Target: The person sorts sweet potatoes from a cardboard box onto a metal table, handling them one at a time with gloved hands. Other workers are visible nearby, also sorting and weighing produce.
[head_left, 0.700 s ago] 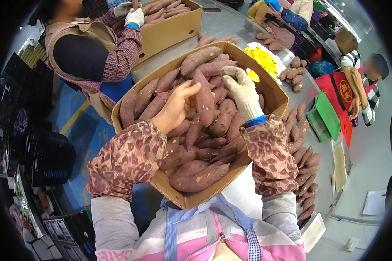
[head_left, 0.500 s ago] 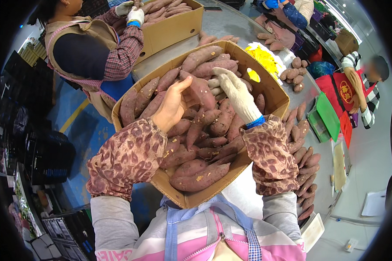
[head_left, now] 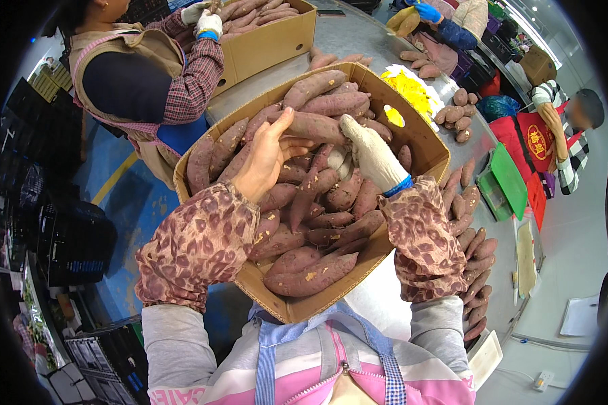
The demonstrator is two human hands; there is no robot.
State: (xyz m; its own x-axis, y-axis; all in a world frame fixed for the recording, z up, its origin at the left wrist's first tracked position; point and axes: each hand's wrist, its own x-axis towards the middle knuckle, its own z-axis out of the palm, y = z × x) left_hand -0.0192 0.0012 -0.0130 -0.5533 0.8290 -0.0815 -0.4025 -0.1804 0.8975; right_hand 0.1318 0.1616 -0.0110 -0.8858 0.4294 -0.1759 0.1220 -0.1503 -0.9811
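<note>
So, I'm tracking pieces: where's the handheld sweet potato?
In the head view, the sweet potato is upper centre, between the left hand and right hand, over the cardboard box.

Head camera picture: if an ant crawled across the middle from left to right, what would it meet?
Yellow floor line → bare left hand → held sweet potato → gloved right hand → green lid. I left out the big box because it overlaps the hands.

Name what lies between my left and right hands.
The head view shows a sweet potato spanning from your left hand to your right hand, with more beneath in the carton.
</note>
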